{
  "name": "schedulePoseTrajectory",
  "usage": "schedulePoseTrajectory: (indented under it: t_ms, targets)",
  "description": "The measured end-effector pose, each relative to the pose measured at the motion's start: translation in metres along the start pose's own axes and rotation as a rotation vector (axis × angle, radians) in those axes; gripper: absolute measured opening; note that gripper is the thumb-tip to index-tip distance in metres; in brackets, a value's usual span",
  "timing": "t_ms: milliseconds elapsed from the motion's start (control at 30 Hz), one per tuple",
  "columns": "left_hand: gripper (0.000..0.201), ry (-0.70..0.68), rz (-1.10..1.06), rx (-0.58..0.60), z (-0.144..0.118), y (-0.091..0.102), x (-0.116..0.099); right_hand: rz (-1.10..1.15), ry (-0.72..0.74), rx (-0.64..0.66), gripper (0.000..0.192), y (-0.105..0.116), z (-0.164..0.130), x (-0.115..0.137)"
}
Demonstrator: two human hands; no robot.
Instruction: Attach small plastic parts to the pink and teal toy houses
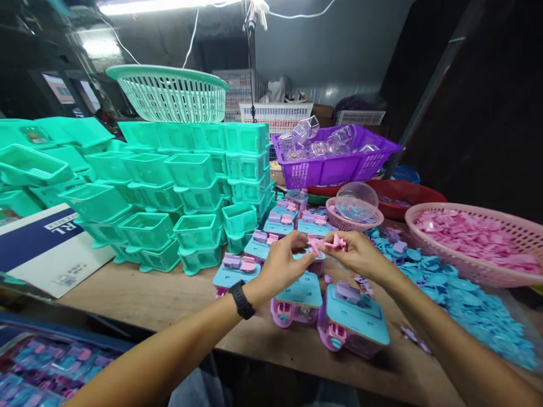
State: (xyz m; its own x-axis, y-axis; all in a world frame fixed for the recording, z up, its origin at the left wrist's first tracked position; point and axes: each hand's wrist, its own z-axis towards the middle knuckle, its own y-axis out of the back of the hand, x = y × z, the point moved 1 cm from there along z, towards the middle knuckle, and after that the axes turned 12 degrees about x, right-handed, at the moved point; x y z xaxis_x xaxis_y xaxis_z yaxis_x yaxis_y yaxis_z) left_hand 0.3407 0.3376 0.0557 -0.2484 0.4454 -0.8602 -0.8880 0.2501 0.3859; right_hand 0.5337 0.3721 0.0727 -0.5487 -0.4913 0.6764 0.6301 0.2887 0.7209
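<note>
Both hands meet above the middle of the wooden table [139,294]. My left hand [282,263], with a black watch on its wrist, pinches a small pink plastic piece [314,244]. My right hand [358,254] grips another small pink piece [336,243] right beside it; the two pieces touch or nearly touch. Below the hands stand pink toy units with blue tops [354,319], and several more [280,217] line up behind them.
Stacked green plastic tubs [190,186] fill the left, a green basket [169,93] on top. A purple basket of clear shells [335,152] stands behind. A pink basket of pink parts [475,237] and a heap of blue parts [458,294] lie right. A white-blue box [46,249] sits left.
</note>
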Motion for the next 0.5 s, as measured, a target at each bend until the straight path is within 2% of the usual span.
schedulePoseTrajectory:
  t_ms: [33, 100, 200, 267, 333, 500]
  targets:
    - [0.011, -0.061, 0.168, -0.013, -0.008, 0.005, 0.0, -0.076, 0.044, 0.095, 0.032, 0.001, 0.002, 0.001]
    - [0.021, -0.145, 0.444, 0.028, -0.023, 0.011, 0.001, -0.202, 0.099, 0.278, 0.018, 0.001, 0.008, 0.003]
    - [0.046, -0.13, 0.684, 0.242, -0.041, 0.011, 0.002, -0.338, 0.082, 0.44, 0.014, -0.007, 0.016, 0.009]
    - [0.059, -0.086, 0.765, 0.368, -0.047, 0.007, 0.002, -0.414, 0.05, 0.48, 0.015, -0.013, 0.019, 0.013]
    - [0.065, -0.07, 0.815, 0.444, -0.049, 0.004, 0.0, -0.507, 0.023, 0.488, 0.013, -0.016, 0.02, 0.019]
    - [0.051, -0.079, 0.856, 0.501, -0.048, 0.003, 0.0, -0.623, 0.017, 0.502, 0.014, -0.021, 0.017, 0.024]
